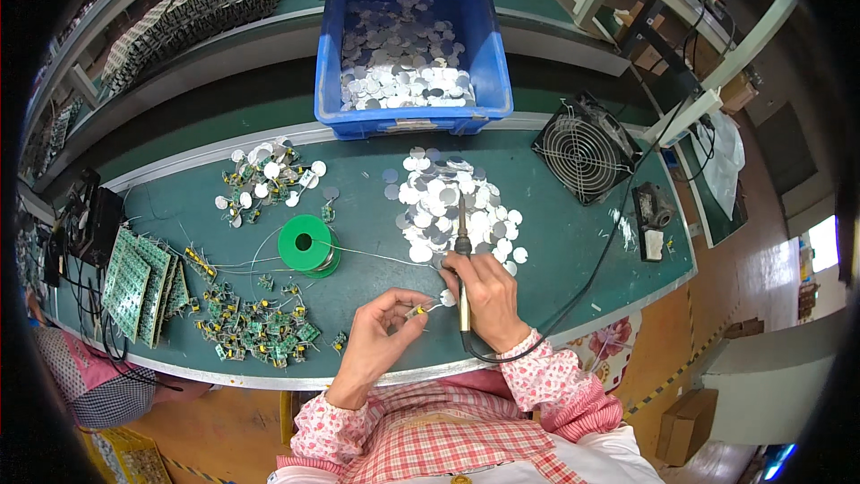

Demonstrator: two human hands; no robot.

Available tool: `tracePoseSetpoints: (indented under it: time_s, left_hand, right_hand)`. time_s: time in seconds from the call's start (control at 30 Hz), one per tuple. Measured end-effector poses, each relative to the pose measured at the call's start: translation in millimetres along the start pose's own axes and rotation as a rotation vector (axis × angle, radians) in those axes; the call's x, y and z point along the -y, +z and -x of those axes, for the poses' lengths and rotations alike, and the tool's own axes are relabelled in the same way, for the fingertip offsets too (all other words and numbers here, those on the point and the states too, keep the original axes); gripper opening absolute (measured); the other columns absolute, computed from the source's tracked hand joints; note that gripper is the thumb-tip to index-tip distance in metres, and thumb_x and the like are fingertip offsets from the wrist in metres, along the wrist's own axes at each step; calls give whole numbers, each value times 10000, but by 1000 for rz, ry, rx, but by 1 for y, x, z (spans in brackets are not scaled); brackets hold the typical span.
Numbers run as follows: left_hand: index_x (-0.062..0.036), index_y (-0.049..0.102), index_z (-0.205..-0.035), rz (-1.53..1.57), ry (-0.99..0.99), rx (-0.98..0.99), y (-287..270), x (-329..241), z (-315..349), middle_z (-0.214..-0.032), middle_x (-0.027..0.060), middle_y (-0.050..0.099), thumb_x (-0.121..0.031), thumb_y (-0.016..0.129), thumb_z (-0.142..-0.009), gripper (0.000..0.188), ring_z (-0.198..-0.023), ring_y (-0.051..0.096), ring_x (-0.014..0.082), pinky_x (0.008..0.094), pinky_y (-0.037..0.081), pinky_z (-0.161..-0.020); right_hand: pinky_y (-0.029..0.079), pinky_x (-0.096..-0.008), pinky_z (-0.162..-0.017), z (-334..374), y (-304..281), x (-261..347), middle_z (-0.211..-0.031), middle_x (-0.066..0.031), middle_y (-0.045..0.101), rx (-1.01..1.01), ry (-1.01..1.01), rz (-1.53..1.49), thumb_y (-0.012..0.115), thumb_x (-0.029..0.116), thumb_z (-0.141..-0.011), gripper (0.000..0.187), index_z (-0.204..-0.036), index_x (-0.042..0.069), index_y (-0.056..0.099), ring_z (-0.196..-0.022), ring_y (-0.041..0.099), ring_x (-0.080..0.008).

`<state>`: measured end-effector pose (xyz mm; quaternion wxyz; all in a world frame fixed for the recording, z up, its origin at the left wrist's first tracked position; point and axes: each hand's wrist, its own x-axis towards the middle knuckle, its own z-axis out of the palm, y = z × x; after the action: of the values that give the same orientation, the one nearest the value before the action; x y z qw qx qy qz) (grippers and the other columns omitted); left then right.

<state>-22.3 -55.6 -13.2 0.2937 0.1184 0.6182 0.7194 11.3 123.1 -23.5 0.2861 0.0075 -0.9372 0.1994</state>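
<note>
Between the thumb and fingertips of my left hand (pixel 381 336) is a small circuit board (pixel 417 312) with a yellow part on it. A round silvery disc (pixel 447 298) sits at the board's end, close to my right fingers; whether they touch it I cannot tell. My right hand (pixel 488 298) is closed around a soldering iron (pixel 463 245), its tip pointing away from me over a pile of loose silvery discs (pixel 439 211). From a green spool (pixel 289 255) left of centre, thin wire runs across to my right fingertips.
A blue bin (pixel 412 125) of discs stands at the back. Loose small boards (pixel 260 327) lie near left, boards with discs (pixel 269 175) behind. Board panels (pixel 134 287) lean at the left. A fan (pixel 587 152) and an iron stand (pixel 652 215) are right; the iron's cable (pixel 582 291) crosses there.
</note>
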Motion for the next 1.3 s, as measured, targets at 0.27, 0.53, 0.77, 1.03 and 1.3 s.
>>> tracePoseSetpoints:
  time_s: [0.27, 0.53, 0.77, 1.03, 1.3]
  left_hand:
    - [10, 643, -942, -2, -75, -45, 13, -5, -9, -815, 6, 645, -47, 666, -863, 101, -732, 579, 48, 193, 470, -665]
    - [-23, 659, -891, -37, 113, -40, 36, -9, -13, -742, -14, 648, -74, 696, -834, 85, -648, 562, 17, 177, 421, -546]
    - [-22, 635, -884, -52, 135, -43, 40, -11, -12, -778, -8, 651, -58, 693, -832, 86, -690, 587, 41, 199, 446, -597]
    - [-12, 634, -909, 24, 138, -49, 44, -7, -12, -802, 6, 652, -55, 696, -830, 109, -707, 594, 53, 206, 460, -630]
    - [-25, 703, -932, -80, 215, -120, 49, -4, -10, -758, 27, 642, -68, 701, -822, 117, -675, 599, 81, 232, 468, -627]
  right_hand:
    - [506, -263, -575, 4, -22, -2, -805, -96, 673, -142, 122, -164, 693, -47, -781, 170, -911, 27, 612, -652, 671, -182]
    - [540, -246, -696, 13, -56, 16, -906, -104, 689, -38, 459, -684, 680, -4, -830, 169, -965, 2, 579, -810, 679, -136]
    - [543, -246, -699, 13, -65, 22, -918, -105, 690, -68, 446, -695, 683, -12, -825, 170, -963, 4, 583, -806, 673, -129]
    - [545, -244, -687, 16, -66, 23, -910, -117, 692, -102, 445, -698, 673, -21, -832, 156, -956, 3, 582, -805, 670, -128]
    - [556, -247, -672, 17, -64, 23, -903, -143, 688, -107, 423, -699, 668, -32, -833, 159, -944, -2, 558, -790, 673, -142]
